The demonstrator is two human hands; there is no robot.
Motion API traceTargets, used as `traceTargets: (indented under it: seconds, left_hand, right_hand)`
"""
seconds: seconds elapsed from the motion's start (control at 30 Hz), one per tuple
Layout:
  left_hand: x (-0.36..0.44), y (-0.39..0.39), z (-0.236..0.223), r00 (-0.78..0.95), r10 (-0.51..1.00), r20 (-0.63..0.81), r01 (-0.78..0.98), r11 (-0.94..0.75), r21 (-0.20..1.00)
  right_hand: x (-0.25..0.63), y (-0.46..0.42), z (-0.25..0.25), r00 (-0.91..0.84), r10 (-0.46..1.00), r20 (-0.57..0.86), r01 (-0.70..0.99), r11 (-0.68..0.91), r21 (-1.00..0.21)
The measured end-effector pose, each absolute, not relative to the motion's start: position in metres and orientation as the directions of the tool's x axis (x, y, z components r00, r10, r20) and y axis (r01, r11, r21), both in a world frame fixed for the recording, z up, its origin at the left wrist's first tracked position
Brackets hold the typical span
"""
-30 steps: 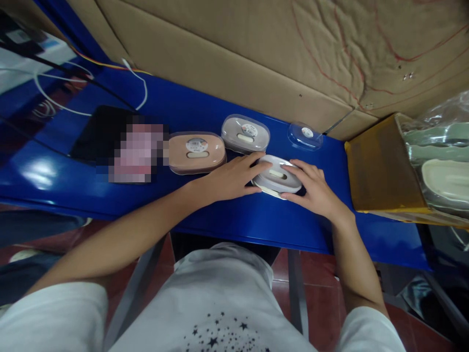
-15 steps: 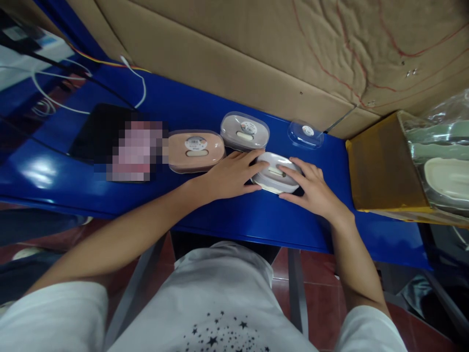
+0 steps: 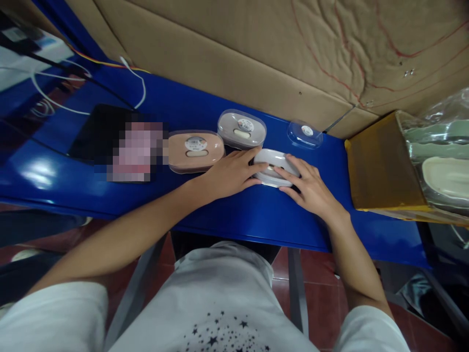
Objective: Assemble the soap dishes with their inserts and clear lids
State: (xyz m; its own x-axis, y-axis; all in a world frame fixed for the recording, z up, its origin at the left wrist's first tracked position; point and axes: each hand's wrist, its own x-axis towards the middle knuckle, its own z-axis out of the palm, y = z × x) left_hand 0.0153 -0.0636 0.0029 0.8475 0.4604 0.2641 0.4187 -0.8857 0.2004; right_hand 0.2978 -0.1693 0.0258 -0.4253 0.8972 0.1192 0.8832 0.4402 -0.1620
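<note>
We clamp the white dish [image 3: 279, 159] between our left hand [image 3: 233, 172] and right hand [image 3: 310, 187]. Just beyond our left hand sits a grey case [image 3: 242, 126], and to that hand's left, a peach case [image 3: 196, 149].

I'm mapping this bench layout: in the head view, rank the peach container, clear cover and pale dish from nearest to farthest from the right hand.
From the right hand:
1. Pale dish: touched by its fingers, on the left.
2. Clear cover: farther back, beyond the hand.
3. Peach container: well to the left, past the dish.
</note>
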Motion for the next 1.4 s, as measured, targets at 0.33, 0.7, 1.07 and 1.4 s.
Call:
traceTargets:
  seconds: [0.33, 0.7, 1.07, 1.4]
  left_hand:
    - [0.017, -0.065, 0.002, 0.846, 0.448, 0.289, 0.399, -0.892, 0.212]
    - [0.014, -0.066, 0.008, 0.862, 0.449, 0.236, 0.361, -0.870, 0.337]
    - [0.006, -0.064, 0.019, 0.847, 0.480, 0.228, 0.346, -0.825, 0.448]
    - [0.006, -0.065, 0.023, 0.839, 0.512, 0.182, 0.344, -0.760, 0.552]
  right_hand:
    - [0.314, -0.162, 0.020, -0.370, 0.916, 0.156, 0.879, 0.400, -0.260]
    - [0.366, -0.125, 0.001, -0.023, 0.948, 0.317, 0.979, 0.086, -0.184]
    - [0.376, -0.129, 0.004, -0.023, 0.979, 0.203, 0.978, 0.064, -0.199]
    - [0.351, -0.149, 0.013, -0.020, 0.963, 0.267, 0.821, 0.168, -0.545]
